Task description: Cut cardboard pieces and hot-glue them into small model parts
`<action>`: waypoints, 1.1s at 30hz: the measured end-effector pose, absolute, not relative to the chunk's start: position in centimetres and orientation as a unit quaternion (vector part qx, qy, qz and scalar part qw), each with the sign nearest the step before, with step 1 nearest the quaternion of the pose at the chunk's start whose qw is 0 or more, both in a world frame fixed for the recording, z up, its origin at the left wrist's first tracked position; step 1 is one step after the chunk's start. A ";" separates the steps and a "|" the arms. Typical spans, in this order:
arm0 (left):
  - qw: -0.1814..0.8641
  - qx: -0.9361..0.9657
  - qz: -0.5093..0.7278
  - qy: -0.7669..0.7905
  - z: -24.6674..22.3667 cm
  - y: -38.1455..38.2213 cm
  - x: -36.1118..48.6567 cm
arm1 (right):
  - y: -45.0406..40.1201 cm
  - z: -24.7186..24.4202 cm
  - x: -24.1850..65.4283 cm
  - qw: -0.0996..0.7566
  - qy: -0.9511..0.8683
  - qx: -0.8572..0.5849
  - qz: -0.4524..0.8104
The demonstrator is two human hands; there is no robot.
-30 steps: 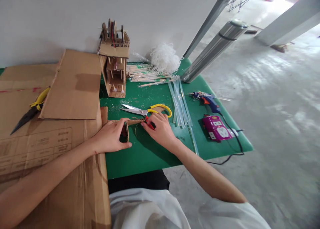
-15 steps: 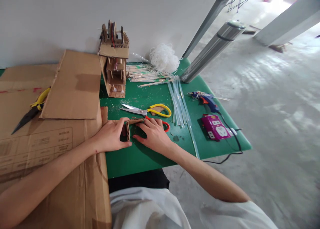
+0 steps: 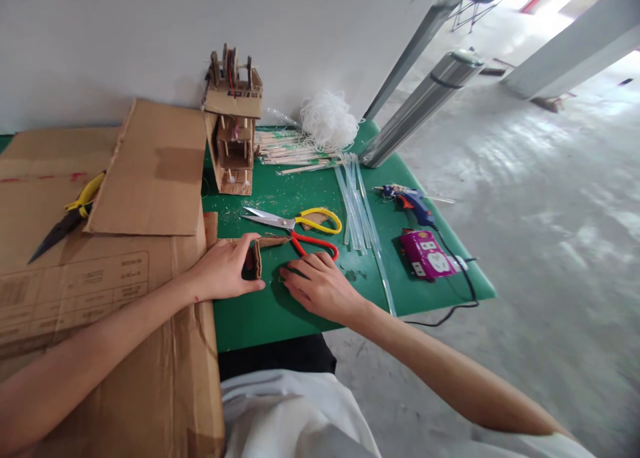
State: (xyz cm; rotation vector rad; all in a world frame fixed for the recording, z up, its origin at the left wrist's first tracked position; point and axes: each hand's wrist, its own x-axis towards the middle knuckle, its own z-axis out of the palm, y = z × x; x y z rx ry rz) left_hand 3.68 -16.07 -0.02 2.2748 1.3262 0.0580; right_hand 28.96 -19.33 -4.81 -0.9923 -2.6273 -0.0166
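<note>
My left hand (image 3: pixel 223 269) grips a small folded piece of corrugated cardboard (image 3: pixel 258 259) between thumb and fingers, one panel on edge. Another panel of it reaches right toward the scissors. Just right of it, apart from the cardboard, my right hand (image 3: pixel 320 286) is low over the green table, its fingers bent and tips together; a tiny wisp may be between them, too small to make out. Scissors (image 3: pixel 290 223) with one yellow and one red handle lie open behind both hands, the red handle near my right knuckles.
A cardboard model (image 3: pixel 233 128) stands by the wall, left of bundled sticks (image 3: pixel 295 150) and tangled white string (image 3: pixel 330 121). Clear glue sticks (image 3: pixel 359 208), a blue glue gun (image 3: pixel 415 203) and a purple power socket (image 3: pixel 427 255) lie right. Pliers (image 3: pixel 70 215) rest on large cardboard (image 3: pixel 115 338).
My right hand has let go of the cardboard piece and drawn back to the right and slightly toward me. My left hand keeps its hold on the cardboard.
</note>
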 end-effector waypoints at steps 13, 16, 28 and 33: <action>0.260 0.838 0.016 0.478 -0.2 -16.0 3.4 | -25.2 -2.5 38.1 0.229 -0.925 -0.301 -0.033; 0.263 0.836 0.015 0.481 -0.1 -16.0 3.5 | -25.4 -2.2 37.8 0.229 -0.915 -0.332 -0.035; 0.285 0.826 0.025 0.485 -0.1 -16.1 3.4 | -24.1 -3.1 32.8 0.300 -0.925 -0.230 0.033; 0.281 0.825 0.042 0.488 -0.2 -16.2 3.2 | -21.0 -2.9 30.7 0.338 -0.915 -0.220 0.021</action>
